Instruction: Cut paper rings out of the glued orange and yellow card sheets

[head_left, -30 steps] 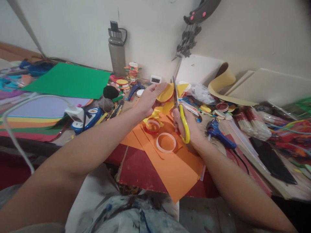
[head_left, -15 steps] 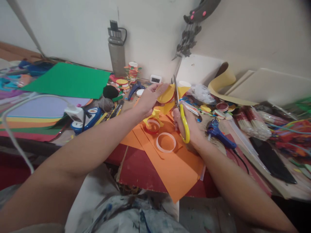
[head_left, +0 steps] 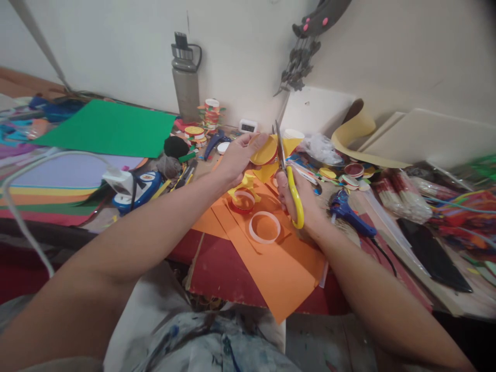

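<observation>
My left hand (head_left: 236,157) is closed on a round yellow paper piece (head_left: 264,151) with a red rim, held up above the desk. My right hand (head_left: 300,199) grips yellow-handled scissors (head_left: 289,178), whose blades point up and touch the right edge of the yellow piece. A curled yellow offcut (head_left: 248,185) hangs below my left hand. Under both hands lie orange paper sheets (head_left: 277,266), a red tape ring (head_left: 243,200) and a white tape ring (head_left: 264,227).
A grey water bottle (head_left: 186,82) stands at the wall. A green sheet (head_left: 108,129) and stacked coloured sheets lie at the left. A blue glue gun (head_left: 349,214), round paper discs (head_left: 351,175) and wrapped stick bundles (head_left: 403,199) crowd the right. A white cable (head_left: 23,206) loops at the left.
Almost nothing differs: the scissors and the yellow piece have shifted only slightly against each other. Both arms hold the same place.
</observation>
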Available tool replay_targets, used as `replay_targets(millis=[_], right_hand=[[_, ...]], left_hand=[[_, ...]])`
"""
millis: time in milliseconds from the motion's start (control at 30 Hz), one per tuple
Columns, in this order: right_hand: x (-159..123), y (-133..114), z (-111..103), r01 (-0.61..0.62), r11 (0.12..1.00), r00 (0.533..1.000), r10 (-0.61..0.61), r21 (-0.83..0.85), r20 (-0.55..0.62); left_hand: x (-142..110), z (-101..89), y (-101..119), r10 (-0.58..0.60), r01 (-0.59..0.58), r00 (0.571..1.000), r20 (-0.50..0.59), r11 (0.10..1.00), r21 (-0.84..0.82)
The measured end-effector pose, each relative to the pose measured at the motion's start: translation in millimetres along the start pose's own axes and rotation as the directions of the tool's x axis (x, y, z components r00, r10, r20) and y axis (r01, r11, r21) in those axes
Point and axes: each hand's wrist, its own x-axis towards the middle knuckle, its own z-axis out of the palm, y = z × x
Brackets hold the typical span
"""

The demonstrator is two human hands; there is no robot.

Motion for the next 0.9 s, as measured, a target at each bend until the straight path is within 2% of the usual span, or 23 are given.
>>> replay_targets(millis=[167,367,567,900], right_hand=[[-1.9,-3.8,-1.9,-0.030,0.999,1.000,0.030,-0.029,-0.001],[-1.1,-2.5,-1.4,-0.030,0.999,0.999,0.029,0.012,0.013],[2.2,3.4,1.3,-0.025,0.998,1.000,0.024,0.059,0.014],[3.0,2.0,0.3,-0.011,0.999,1.000,0.010,0.032,0.022]], left_hand=[[1.7,-1.4,4.3,-0.004,0.003,1.000,0.010,0.999,0.040],[3.5,-3.9,6.2,0.013,-0.017,0.998,0.059,0.998,0.058],[3.7,-4.3,4.8,0.010,-0.013,0.999,0.043,0.997,0.070],[5.0,-5.0,5.1,0.030,-0.034,0.998,0.057,0.997,0.075]])
